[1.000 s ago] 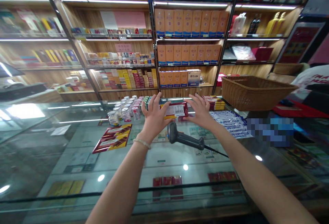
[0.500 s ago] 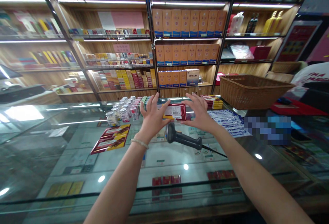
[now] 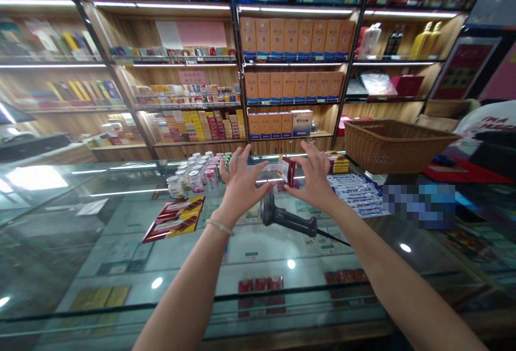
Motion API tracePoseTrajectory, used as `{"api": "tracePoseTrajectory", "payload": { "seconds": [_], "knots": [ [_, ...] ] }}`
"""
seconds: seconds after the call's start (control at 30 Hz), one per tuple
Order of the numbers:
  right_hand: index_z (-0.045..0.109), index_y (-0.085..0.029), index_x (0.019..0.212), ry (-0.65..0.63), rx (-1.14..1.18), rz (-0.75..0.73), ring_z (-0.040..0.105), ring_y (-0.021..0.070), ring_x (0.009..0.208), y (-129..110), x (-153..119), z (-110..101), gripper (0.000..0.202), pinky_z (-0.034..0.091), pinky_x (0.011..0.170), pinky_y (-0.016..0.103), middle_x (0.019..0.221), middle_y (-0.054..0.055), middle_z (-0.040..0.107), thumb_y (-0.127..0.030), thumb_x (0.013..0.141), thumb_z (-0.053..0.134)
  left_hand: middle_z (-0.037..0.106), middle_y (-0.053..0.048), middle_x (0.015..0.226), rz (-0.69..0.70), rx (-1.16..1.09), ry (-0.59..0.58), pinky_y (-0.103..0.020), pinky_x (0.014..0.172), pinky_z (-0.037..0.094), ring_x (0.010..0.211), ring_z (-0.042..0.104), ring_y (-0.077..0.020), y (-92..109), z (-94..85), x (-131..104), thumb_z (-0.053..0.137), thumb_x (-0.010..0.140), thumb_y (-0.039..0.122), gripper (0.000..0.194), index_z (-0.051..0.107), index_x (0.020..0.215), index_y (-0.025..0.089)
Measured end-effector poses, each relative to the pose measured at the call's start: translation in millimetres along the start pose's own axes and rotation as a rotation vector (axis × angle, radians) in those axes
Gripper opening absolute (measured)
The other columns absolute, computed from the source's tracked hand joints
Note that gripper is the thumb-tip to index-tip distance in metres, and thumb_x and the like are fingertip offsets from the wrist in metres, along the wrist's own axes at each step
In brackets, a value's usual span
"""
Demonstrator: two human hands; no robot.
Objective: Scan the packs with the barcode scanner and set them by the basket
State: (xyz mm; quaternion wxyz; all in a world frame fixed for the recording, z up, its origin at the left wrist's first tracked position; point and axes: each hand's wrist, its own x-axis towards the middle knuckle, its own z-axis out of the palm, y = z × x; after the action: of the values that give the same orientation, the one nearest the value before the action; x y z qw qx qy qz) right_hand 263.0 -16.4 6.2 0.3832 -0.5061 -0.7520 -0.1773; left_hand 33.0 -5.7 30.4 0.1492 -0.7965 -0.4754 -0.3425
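Observation:
Between thumb and fingers, my right hand [image 3: 312, 174] holds a small red and white packet [image 3: 286, 171], turned partly edge-on above the glass counter. My left hand [image 3: 242, 179] has its fingers spread just left of the packet and does not touch it; nothing is in it. Below both hands a black barcode scanner [image 3: 286, 217] lies on the glass with its cable running right. Red and yellow chocolate packs [image 3: 175, 219] lie flat to the left. Several small jars [image 3: 193, 174] stand behind my left hand.
Blue and white packets [image 3: 355, 194] lie right of my right hand, with a red and yellow stack [image 3: 337, 162] behind them. A wicker basket [image 3: 397, 147] stands at the back right, near a person's white sleeve [image 3: 489, 121]. Stocked shelves [image 3: 282, 64] line the back.
The packet has turned from showing its broad labelled side to nearly edge-on. My left hand's fingers no longer touch it, and my right hand keeps it.

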Motion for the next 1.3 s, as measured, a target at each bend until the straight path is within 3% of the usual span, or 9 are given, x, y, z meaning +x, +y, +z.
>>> {"api": "tracePoseTrajectory", "payload": {
  "seconds": [0.27, 0.57, 0.83, 1.1, 1.3],
  "knots": [
    [0.051, -0.022, 0.134, -0.016, -0.043, -0.046, 0.010, 0.0361, 0.163, -17.9, -2.3, 9.1, 0.057, 0.009, 0.127, 0.061, 0.173, 0.019, 0.022, -0.041, 0.083, 0.068, 0.043, -0.004, 0.167, -0.059, -0.057, 0.064, -0.073, 0.125, 0.001, 0.157, 0.027, -0.0395, 30.3, 1.8, -4.0, 0.077, 0.085, 0.054, 0.023, 0.082, 0.093, 0.033],
    [0.051, -0.025, 0.138, -0.077, -0.027, -0.067, 0.006, 0.0364, 0.164, -24.0, -2.1, 11.0, 0.059, 0.008, 0.126, 0.063, 0.175, 0.015, 0.019, -0.041, 0.084, 0.069, 0.045, -0.002, 0.166, -0.061, -0.066, 0.095, -0.074, 0.124, -0.001, 0.155, 0.029, -0.0405, 36.8, -1.3, -5.8, 0.075, 0.087, 0.046, 0.021, 0.079, 0.078, 0.027],
    [0.055, -0.024, 0.136, 0.030, -0.036, -0.125, 0.012, 0.0386, 0.162, -17.8, -4.2, 21.3, 0.056, 0.012, 0.125, 0.063, 0.175, 0.016, 0.018, -0.047, 0.087, 0.069, 0.047, -0.001, 0.165, -0.032, -0.072, 0.118, -0.074, 0.124, 0.000, 0.157, 0.028, -0.0394, 38.1, 2.1, -6.6, 0.072, 0.088, 0.036, 0.019, 0.077, 0.073, 0.026],
    [0.046, -0.025, 0.149, 0.092, -0.101, -0.073, 0.015, 0.0401, 0.161, 7.8, -5.7, 30.6, 0.077, 0.016, 0.124, 0.065, 0.175, 0.017, 0.014, -0.057, 0.085, 0.075, 0.049, 0.001, 0.163, -0.215, -0.195, 0.136, -0.074, 0.125, 0.010, 0.157, 0.027, -0.0398, 22.5, 9.4, 2.1, 0.070, 0.088, 0.035, 0.016, 0.082, 0.079, 0.029],
    [0.053, -0.026, 0.143, 0.092, -0.138, 0.001, 0.017, 0.0412, 0.159, 33.4, -7.4, 28.5, 0.076, 0.017, 0.123, 0.064, 0.175, 0.016, 0.015, -0.060, 0.080, 0.079, 0.047, 0.003, 0.164, -0.316, -0.218, 0.113, -0.074, 0.125, 0.014, 0.157, 0.027, -0.0405, 8.3, 11.1, 7.3, 0.069, 0.090, 0.037, 0.017, 0.084, 0.086, 0.031]
  ]
}}
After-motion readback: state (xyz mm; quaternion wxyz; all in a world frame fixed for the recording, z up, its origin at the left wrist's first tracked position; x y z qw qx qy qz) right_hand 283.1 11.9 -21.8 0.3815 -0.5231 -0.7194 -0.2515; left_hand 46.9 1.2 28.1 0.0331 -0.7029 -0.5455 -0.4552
